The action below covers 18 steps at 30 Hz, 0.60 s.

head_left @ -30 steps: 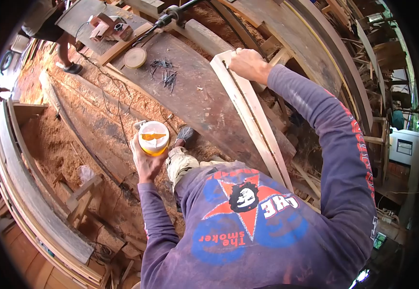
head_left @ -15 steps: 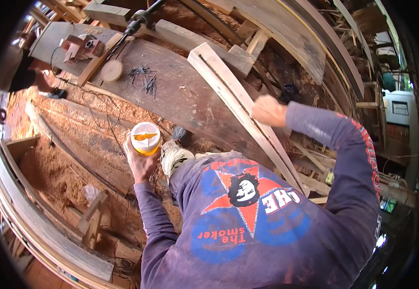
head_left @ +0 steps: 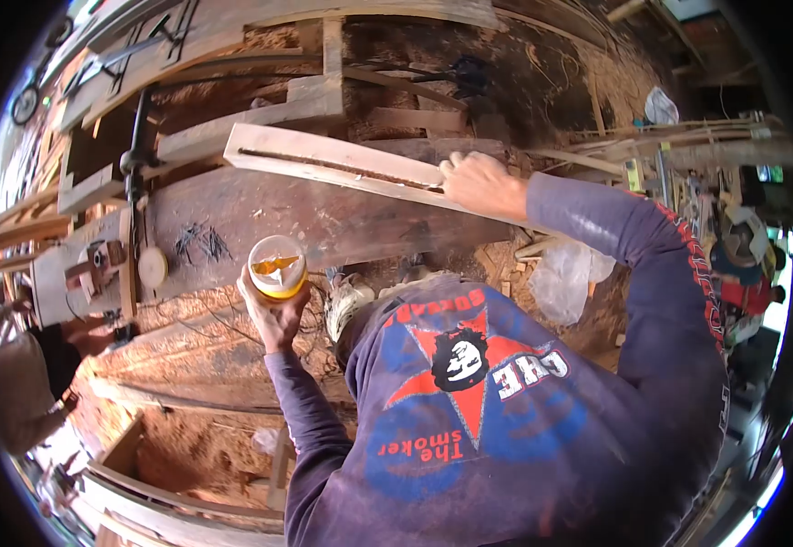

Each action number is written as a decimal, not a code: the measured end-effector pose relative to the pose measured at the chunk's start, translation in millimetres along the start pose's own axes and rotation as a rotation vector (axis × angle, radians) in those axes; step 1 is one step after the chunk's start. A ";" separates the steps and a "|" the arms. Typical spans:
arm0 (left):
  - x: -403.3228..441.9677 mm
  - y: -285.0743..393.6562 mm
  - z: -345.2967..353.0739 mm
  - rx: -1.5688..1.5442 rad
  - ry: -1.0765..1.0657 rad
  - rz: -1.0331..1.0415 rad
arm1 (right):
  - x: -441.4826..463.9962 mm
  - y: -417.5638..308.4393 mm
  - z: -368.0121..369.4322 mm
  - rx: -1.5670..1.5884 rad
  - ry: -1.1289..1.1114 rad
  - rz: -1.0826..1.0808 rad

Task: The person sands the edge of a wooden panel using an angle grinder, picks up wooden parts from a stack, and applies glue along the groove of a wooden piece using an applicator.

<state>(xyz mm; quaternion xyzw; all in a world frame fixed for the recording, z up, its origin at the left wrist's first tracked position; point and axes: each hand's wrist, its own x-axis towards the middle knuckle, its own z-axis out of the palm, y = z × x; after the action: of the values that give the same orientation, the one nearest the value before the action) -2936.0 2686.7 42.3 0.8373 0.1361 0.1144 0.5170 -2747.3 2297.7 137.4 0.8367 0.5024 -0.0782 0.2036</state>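
My left hand [head_left: 278, 319] is wrapped round a clear round plastic tub [head_left: 278, 264], whose lower part looks yellow. Something orange-yellow shows through its top. My right hand [head_left: 483, 187] is closed, at the slot of a long pale wooden beam [head_left: 324, 155]. Dark crumbly material lines part of that slot, and small white bits lie near the fingers. Whatever the right fingers pinch is hidden or too small to name. The beam lies across a dark wooden workbench [head_left: 324, 214].
A power tool [head_left: 96, 269], a round wooden disc [head_left: 152, 267] and a pile of dark nails [head_left: 200, 242] lie on the bench to the left. Another person [head_left: 32, 374] stands at far left. A clear plastic bag [head_left: 565, 278] is at right. Sawdust [head_left: 196, 451] covers the floor.
My view has turned, so the beam now appears closer to level. My right hand has come down against the beam's slot. My left hand still holds the tub.
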 end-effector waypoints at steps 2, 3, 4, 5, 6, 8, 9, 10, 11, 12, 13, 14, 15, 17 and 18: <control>3.7 3.0 7.8 -0.015 -0.039 0.015 | -34.5 -4.4 8.8 -0.007 -0.045 0.089; 5.0 5.2 10.5 -0.015 -0.051 0.021 | -52.8 -6.0 13.6 -0.018 -0.104 0.155; 6.7 7.3 12.8 -0.004 -0.081 0.016 | -67.7 -7.1 18.5 -0.027 -0.165 0.224; 10.7 7.8 14.3 0.006 -0.116 0.010 | -78.3 -7.7 21.5 -0.018 -0.174 0.242; 13.6 6.2 17.4 0.004 -0.135 0.024 | -89.6 -7.9 24.6 0.000 -0.178 0.281; 19.7 -1.7 24.1 -0.092 -0.176 0.025 | -101.9 -9.2 26.2 0.026 -0.190 0.349; 25.0 -1.1 26.2 -0.122 -0.210 0.038 | -99.3 -7.2 21.1 0.043 -0.113 0.381; 31.0 -0.8 28.1 -0.122 -0.233 0.052 | -96.3 -5.9 15.8 0.058 -0.036 0.412; 37.7 3.7 29.5 -0.100 -0.250 0.091 | -93.6 -5.4 10.7 0.093 0.045 0.420; 44.5 7.8 30.1 -0.082 -0.270 0.124 | -92.1 -7.3 9.8 0.099 0.034 0.443; 50.1 12.2 31.5 -0.092 -0.272 0.154 | -91.7 -9.2 10.5 0.106 0.016 0.463; 56.9 15.6 32.6 -0.093 -0.289 0.163 | -93.1 -12.5 11.2 0.115 -0.004 0.481; 63.7 17.5 33.1 -0.103 -0.304 0.167 | -101.3 -16.7 13.0 0.131 0.000 0.494; 75.8 19.0 32.5 -0.067 -0.313 0.211 | -132.8 -16.2 41.8 0.095 -0.133 0.537; 80.1 20.0 32.2 -0.071 -0.315 0.210 | -147.1 -14.6 51.7 0.056 -0.265 0.565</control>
<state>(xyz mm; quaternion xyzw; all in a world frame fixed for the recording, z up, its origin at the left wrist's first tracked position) -2848.0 2679.0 50.2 0.8358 -0.0386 0.0399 0.5462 -2827.3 2163.0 136.1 0.9310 0.2165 -0.1407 0.2579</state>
